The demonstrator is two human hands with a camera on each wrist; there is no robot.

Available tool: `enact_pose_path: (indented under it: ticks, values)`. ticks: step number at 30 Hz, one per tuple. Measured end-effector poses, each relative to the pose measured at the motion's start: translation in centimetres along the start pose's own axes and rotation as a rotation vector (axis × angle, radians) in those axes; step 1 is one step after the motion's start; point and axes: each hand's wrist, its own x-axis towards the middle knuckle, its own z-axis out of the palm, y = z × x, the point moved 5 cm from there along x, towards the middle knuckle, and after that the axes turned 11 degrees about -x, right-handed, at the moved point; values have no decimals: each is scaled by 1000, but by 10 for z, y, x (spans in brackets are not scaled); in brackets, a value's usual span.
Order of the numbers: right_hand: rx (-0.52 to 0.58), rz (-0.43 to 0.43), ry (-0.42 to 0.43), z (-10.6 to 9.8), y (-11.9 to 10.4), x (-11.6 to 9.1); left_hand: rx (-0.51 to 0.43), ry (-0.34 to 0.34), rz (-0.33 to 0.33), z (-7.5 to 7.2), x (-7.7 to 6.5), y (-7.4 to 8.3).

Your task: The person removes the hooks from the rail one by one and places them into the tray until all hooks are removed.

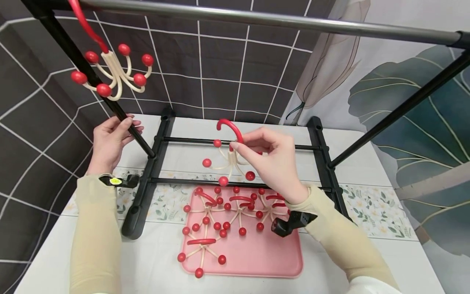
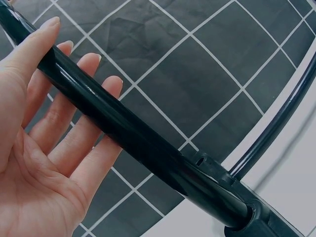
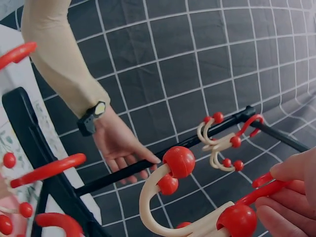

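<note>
The right hand [image 1: 273, 157] pinches a cream-armed, red-balled hanger [image 1: 232, 160] aloft by its curved red hook [image 1: 233, 127]; the left hand [image 1: 111, 141] loosely grasps a black tubular post [image 2: 140, 143]. One matching hanger [image 1: 115, 71] hangs from the grey metal bar [image 1: 257, 18]; four lie on the rectangular pink tray [image 1: 257, 257].

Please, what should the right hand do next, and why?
Probably lift the red-hooked piece in the right hand toward the top bar: a matching piece already hangs from it, and the left hand holds the black post.
</note>
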Motion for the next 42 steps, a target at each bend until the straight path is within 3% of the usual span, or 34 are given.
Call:
enact_pose_path:
  ticks: [9,16,21,25,31,34,37,42]
  values:
    - [28,90,-31,-6,11,-27,4,1,-3,-1,0,-2]
    - [70,140,-59,-21,14,-45,4,2,-6,0,0,-1]
    - [133,124,-93,-35,10,-58,16,9,-8,0,1,-1]
    - [243,42,-128,-42,3,-67,19,12,-4,0,1,-1]
    - [365,-107,-268,-40,-5,-82,-6,10,-3,-1,1,-1]
    - [392,-138,-353,-35,-2,-93,-11,9,-4,-1,0,-2]
    - [399,-110,-432,-27,5,-105,-21,4,0,-1,1,-2]
    - [307,48,-525,-13,21,-125,-32,-5,7,-1,2,-1]
